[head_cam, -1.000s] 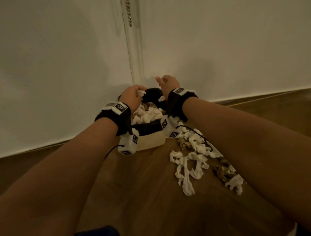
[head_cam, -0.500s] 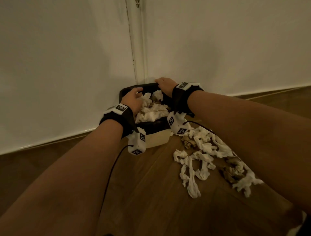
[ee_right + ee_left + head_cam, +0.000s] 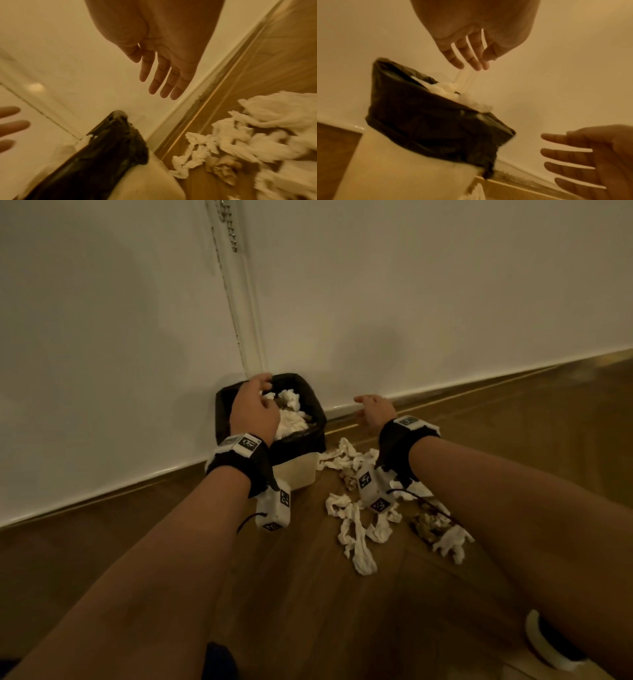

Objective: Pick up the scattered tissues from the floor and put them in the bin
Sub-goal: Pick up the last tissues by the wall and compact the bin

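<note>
Head – progress: the bin, lined with a black bag, stands in the corner against the wall and already holds a heap of white tissues. Many more tissues lie strewn on the wood floor just right of the bin, some brownish ones among them. By my judgement the job is partly done, with a good share left.
Head – left hand: it hovers over the bin's mouth, fingers loosely spread, nothing in them.
Head – right hand: off to the right of the bin, near the skirting, above the far end of the strewn pile; fingers extended, empty.

Left wrist – left hand: palm seen from below, fingers straight and slightly apart, holding nothing, above the bin, where white tissue shows over the rim.
Left wrist – right hand: at the lower right, fingers splayed wide, empty.

Right wrist – right hand: fingers straight and close together, pointing toward the wall and skirting, holding nothing.
Right wrist – tissues: crumpled on the floor below and right of the hand, blurred; the bin is at lower left.
Right wrist – left hand: only fingertips at the left edge, extended.

Next, as I judge: the right hand is placed to gather from the pile.
</note>
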The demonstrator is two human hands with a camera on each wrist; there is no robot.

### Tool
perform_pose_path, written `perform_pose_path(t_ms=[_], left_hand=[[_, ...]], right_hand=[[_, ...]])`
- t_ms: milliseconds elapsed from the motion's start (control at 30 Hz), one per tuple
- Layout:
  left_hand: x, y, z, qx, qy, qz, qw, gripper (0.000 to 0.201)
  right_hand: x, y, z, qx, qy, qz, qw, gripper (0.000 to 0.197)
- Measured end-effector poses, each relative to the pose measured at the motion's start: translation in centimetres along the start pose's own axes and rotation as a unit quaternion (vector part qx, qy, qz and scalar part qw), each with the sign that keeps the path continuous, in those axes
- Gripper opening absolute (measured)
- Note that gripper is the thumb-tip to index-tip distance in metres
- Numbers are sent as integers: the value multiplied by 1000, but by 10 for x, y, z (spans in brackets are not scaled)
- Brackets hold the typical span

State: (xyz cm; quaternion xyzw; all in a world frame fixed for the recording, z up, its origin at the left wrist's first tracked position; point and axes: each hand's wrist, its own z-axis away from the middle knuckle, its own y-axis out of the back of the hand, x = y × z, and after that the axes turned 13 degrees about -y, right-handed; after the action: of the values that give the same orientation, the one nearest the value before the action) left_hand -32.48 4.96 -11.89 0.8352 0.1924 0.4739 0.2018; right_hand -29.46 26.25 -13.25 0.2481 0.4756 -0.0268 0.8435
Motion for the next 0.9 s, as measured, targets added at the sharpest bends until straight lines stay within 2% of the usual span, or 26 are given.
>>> perform_pose_path(t_ms=[67,200,400,633,800,833,900], left_hand=[[17,-18,9,-2,-21,11,1000,35],[38,-61,31,-88,-51,17,995,22],[50,-120,63,-230,-3,30,973,27],[22,-159,121,-379,82,-44,921,27],[0,-169,159,-464,93,-136,871,25],[-3,-169,165,-475,99,-152,861,26],[-7,-168,175,-466,109,-179,859,38]], right_hand=[[23,14,3,4,-27,4,1000,38],[65,37,16,-1,-88,-49,995,37],[112,59,31,-8,-156,-58,986,35],[161,66,37,14,-193,-41,980,36],[195,66,39,33,-206,-33,977,38],[201,65,39,33,-211,-33,976,40],[212,63,39,28,-218,-28,975,41]])
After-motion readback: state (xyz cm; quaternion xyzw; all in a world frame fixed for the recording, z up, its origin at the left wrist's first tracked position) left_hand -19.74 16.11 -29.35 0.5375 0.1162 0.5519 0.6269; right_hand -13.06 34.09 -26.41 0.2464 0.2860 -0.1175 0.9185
